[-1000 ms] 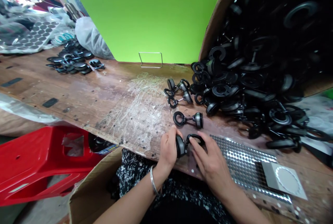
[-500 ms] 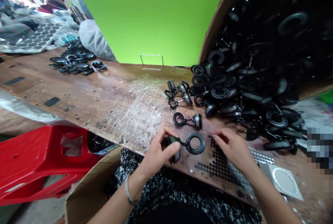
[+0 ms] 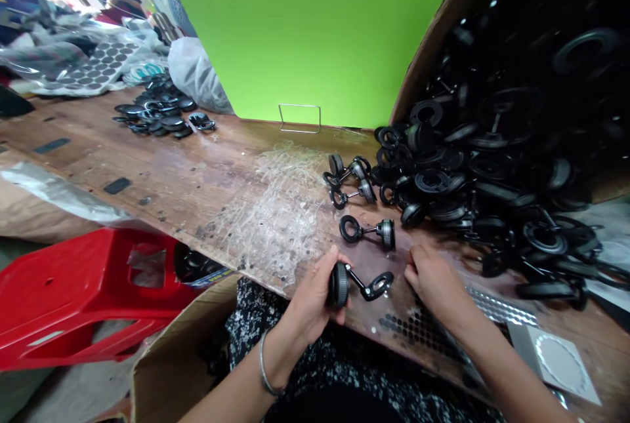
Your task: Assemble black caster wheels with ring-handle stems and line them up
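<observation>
My left hand (image 3: 319,292) is closed around a black round mount (image 3: 339,284), its ribbed edge turned toward the right. A thin jointed arm runs from it to a black ring (image 3: 380,285), which is tilted nearly edge-on. My right hand (image 3: 433,279) has its fingers pinched together just above a sheet of small black dots (image 3: 418,328). Whatever is between those fingertips, if anything, is too small to make out. Another mount of the same kind (image 3: 386,234) lies on its side on the wooden table (image 3: 187,180), just beyond both hands.
A large heap of black mounts (image 3: 433,180) spills from a cardboard box at the right. A green board (image 3: 315,36) stands behind, with a wire stand (image 3: 300,119) before it. More black parts (image 3: 162,108) lie far left. A red stool (image 3: 98,285) stands below the table's left edge.
My left hand has turned the mount, so its ribbed edge shows and the ring tips from face-up to nearly edge-on. My right fingers have closed together. The view has shifted slightly.
</observation>
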